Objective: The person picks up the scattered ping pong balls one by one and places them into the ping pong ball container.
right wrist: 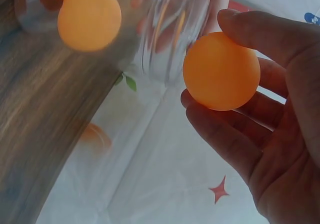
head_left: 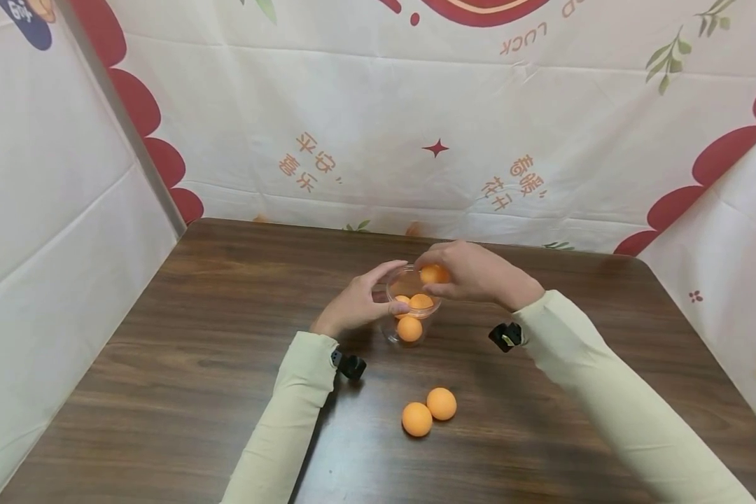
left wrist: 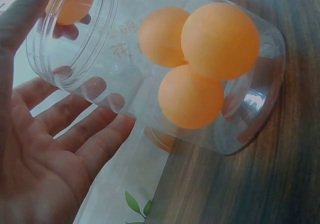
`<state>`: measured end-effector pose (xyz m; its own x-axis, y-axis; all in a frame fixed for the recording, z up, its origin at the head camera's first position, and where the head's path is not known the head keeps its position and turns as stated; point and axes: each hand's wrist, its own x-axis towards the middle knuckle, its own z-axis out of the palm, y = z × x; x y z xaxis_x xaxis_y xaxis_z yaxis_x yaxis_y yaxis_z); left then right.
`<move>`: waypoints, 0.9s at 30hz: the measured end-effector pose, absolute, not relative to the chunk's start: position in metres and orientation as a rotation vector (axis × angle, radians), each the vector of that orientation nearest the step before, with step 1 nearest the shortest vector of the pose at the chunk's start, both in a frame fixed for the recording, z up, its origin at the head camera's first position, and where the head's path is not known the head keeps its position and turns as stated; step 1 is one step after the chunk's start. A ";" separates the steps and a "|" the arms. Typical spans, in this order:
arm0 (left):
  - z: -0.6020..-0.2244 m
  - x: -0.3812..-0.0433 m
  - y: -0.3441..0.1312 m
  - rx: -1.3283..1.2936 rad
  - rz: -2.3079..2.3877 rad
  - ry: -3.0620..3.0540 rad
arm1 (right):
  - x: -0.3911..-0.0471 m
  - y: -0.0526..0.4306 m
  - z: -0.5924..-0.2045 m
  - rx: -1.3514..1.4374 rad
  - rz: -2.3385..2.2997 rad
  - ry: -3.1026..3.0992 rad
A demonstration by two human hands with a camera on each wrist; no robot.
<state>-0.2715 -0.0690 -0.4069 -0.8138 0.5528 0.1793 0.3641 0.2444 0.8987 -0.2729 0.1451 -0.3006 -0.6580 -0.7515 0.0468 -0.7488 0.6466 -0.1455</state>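
Observation:
A clear plastic jar [head_left: 414,313] stands upright on the table, with three orange ping-pong balls [left wrist: 220,41] inside near its bottom. My left hand [head_left: 360,299] curves around the jar near its rim, thumb on one side and fingers on the other. Over the jar's mouth, my right hand [head_left: 469,273] pinches another orange ping-pong ball [right wrist: 221,71] between thumb and fingertips. In the right wrist view that ball is right beside the jar's threaded rim [right wrist: 176,31]; whether they touch I cannot tell.
Two more orange ping-pong balls, a left one [head_left: 417,419] and a right one [head_left: 442,404], lie side by side on the brown wooden table [head_left: 227,336], nearer me than the jar. A printed white cloth [head_left: 378,140] hangs behind the table's far edge.

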 end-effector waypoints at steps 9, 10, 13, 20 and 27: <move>-0.407 -0.272 -0.069 0.861 1.614 2.333 | -0.269 0.136 -0.309 -1.319 -0.240 2.787; -0.407 -0.273 -0.069 0.863 1.613 2.332 | -0.269 0.135 -0.310 -1.323 -0.234 2.784; -0.408 -0.273 -0.070 0.872 1.608 2.335 | -0.268 0.134 -0.311 -1.338 -0.223 2.779; -0.409 -0.273 -0.070 0.882 1.604 2.329 | -0.266 0.132 -0.311 -1.344 -0.201 2.772; -0.409 -0.273 -0.070 0.866 1.607 2.322 | -0.265 0.133 -0.313 -1.341 -0.196 2.779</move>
